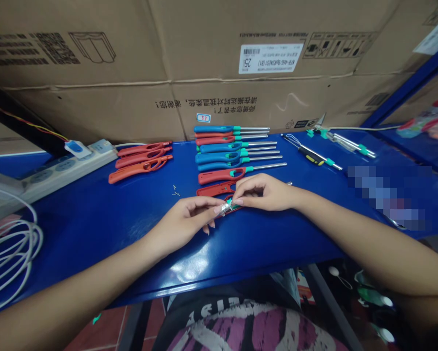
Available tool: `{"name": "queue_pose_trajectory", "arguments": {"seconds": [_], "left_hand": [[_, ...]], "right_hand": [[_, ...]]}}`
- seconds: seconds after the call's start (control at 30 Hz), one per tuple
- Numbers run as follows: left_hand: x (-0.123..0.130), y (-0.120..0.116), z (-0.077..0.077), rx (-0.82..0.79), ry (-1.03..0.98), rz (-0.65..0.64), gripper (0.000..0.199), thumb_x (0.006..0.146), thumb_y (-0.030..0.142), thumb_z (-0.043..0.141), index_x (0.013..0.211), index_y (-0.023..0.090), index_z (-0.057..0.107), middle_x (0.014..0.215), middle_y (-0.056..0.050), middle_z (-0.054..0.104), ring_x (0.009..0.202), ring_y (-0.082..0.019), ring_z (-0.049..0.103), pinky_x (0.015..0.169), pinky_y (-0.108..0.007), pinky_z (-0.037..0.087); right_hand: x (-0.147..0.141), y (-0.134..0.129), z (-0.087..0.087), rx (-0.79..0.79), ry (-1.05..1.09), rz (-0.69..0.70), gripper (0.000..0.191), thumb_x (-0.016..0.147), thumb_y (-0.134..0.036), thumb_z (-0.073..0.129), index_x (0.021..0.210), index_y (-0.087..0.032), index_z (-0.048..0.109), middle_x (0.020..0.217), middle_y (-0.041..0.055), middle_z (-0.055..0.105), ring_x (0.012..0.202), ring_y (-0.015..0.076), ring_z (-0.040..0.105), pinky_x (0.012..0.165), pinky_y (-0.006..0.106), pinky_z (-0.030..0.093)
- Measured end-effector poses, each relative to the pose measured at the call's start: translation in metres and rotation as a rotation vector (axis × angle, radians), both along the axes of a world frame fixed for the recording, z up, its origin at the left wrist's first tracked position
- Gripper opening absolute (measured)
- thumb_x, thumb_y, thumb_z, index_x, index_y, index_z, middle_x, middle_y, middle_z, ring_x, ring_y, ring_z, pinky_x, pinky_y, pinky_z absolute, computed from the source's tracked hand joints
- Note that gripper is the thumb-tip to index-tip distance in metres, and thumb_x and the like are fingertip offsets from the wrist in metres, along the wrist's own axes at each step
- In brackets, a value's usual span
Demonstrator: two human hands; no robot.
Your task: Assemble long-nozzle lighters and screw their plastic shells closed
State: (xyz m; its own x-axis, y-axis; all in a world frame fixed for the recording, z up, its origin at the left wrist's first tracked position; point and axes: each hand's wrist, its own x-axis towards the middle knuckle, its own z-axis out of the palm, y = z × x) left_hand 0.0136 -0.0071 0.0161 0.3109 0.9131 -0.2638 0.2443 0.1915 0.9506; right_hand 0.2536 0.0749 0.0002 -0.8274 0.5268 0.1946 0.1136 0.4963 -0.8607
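My left hand (193, 214) is closed on a small clear lighter insert (225, 208) with a green end. My right hand (260, 192) pinches at that green end, its thumb and forefinger together. Just beyond my fingers lies a red lighter shell half (215, 189), partly covered by my right hand. More red and green parts show below the insert, mostly hidden. Several long-necked lighters in blue (219, 158) and red (222, 175) lie in a column behind my hands. Small screws (176, 193) rest to the left.
Several red handle shells (142, 165) lie at the left back. A screwdriver with a black and yellow grip (312, 156) and metal lighter tubes with green parts (350, 145) are at the right. A power strip (63, 168) and coiled white cable (12, 253) occupy the left. Cardboard (211, 68) stands behind the blue table (131, 219).
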Motion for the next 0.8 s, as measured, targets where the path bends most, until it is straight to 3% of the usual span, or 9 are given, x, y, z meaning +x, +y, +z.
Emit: {"name": "queue_pose_trajectory", "arguments": {"seconds": [0.37,0.8], "left_hand": [[0.0008,-0.0005,-0.0025,0.031,0.019,-0.015,0.037,0.087,0.044,0.071,0.111,0.017,0.077,0.073,-0.003,0.071,0.060,-0.013,0.059,0.058,-0.024,0.051],[0.0037,-0.0015,-0.0093,-0.004,-0.034,0.054,0.033,0.085,0.037,0.072,0.110,0.015,0.077,0.078,-0.004,0.074,0.064,-0.013,0.060,0.057,-0.022,0.049]], "right_hand": [[-0.0032,-0.0030,0.0021,-0.001,-0.051,-0.027,0.023,0.093,-0.033,0.066,0.091,-0.012,0.074,0.081,0.0031,0.067,0.066,0.0093,0.053,0.060,0.022,0.041],[-0.0052,-0.0046,0.0016,-0.033,-0.023,-0.037,0.018,0.091,-0.028,0.069,0.088,-0.013,0.077,0.080,0.0034,0.071,0.068,0.0104,0.059,0.062,0.023,0.046]]}}
